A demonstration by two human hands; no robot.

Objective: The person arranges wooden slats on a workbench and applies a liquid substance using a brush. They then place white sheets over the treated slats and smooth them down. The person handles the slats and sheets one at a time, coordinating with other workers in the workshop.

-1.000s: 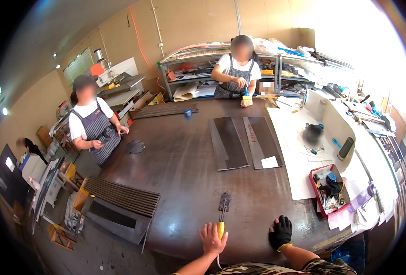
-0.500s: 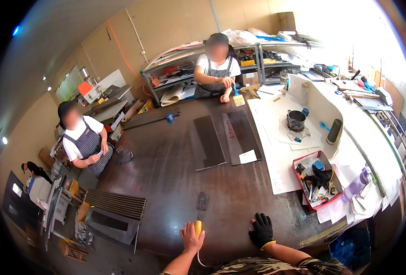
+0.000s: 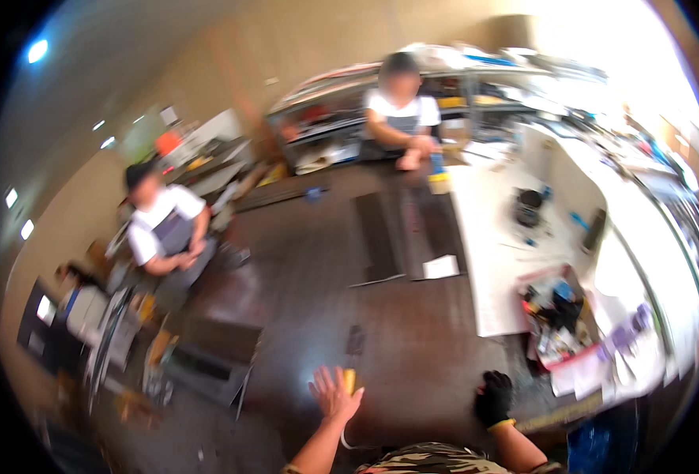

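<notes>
Since half a second ago, the fingers of my left hand (image 3: 335, 393) have spread away from the yellow handle of the tool (image 3: 350, 381), and the whole view has shifted, because my head turned. This left hand is bare and wide now, on the near part of the table (image 3: 302, 316); the handle is just beside its thumb, but whether they touch I cannot tell. The tool lies with its dark metal head pointing to the far side, and a pale cord (image 3: 346, 438) comes back toward me. My right hand (image 3: 494, 399), in a black glove with yellow cuff, rests near the table edge, well apart from the tool; its fingers are too blurred, so I cannot tell how closed they are. Farther, two dark panels (image 3: 377, 237) lie side by side, with a white paper (image 3: 441, 267) on the near end of the right one. At right is a red box (image 3: 568, 361) full of small things. On the far side one co-worker (image 3: 401, 120) is beside a brush (image 3: 438, 167); another co-worker (image 3: 166, 229) is at left.
</notes>
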